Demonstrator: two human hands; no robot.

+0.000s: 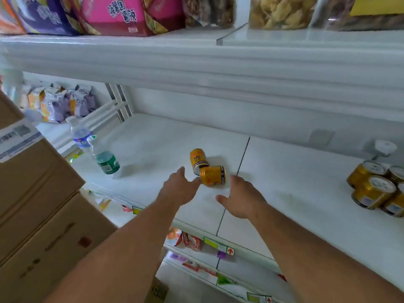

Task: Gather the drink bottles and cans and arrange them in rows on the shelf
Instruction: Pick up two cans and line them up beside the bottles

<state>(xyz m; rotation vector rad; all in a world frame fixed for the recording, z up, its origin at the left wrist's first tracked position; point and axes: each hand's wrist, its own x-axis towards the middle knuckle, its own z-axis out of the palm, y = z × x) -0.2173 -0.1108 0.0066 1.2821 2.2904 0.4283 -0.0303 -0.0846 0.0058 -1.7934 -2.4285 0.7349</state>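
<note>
Two small gold cans lie on their sides in the middle of the white shelf [284,171]: one [197,159] farther back, the other [212,175] in front of it. My left hand [180,189] reaches in with straight fingers, its fingertips at the near can's left end. My right hand [240,196] hovers open just right of that can, holding nothing. Two clear water bottles stand at the left, one with a blue label [80,133] and one with a green label [105,159]. Several gold cans [373,188] stand grouped at the far right.
Stacked cardboard boxes [37,204] press in at the left. Snack bags [59,101] fill the neighbouring shelf section, and chip bags [122,14] sit on the shelf above. A white-capped bottle [385,147] stands behind the right-hand cans. Lower shelves carry price tags [218,246].
</note>
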